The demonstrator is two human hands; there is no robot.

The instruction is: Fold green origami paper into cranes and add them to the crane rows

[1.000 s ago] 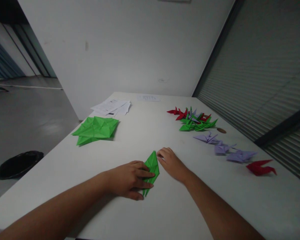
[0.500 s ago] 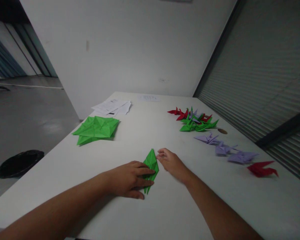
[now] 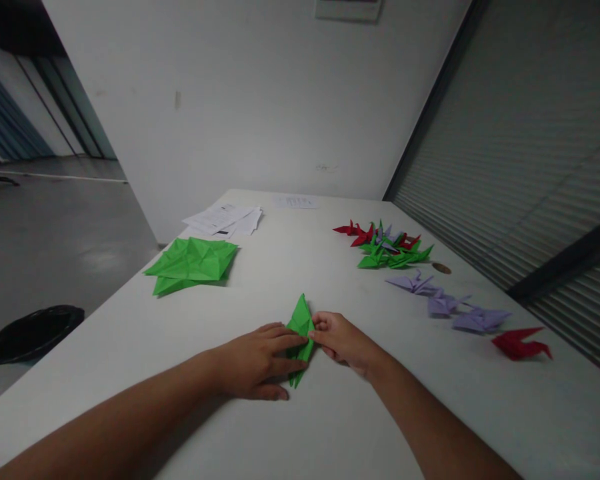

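A green folded origami paper (image 3: 301,319), diamond-shaped with two narrow points toward me, lies on the white table (image 3: 330,427). My left hand (image 3: 265,360) rests flat across its lower half with fingers stretched out, covering part of the folds. At the right edge of the paper, my right hand (image 3: 337,340) pinches the side flap between thumb and curled fingers.
Green creased sheets (image 3: 195,260) lie at the left, with printed papers (image 3: 223,219) behind them. On the right are a pile of folded cranes (image 3: 393,250), several purple cranes (image 3: 443,303), a red crane (image 3: 520,343) and a brown disc (image 3: 441,268). A black-lined bin (image 3: 34,333) stands left of the table.
My right hand has moved slightly down and left, and its fingers have closed on the paper's right edge. The left hand stays in place. The view has tilted up a little.
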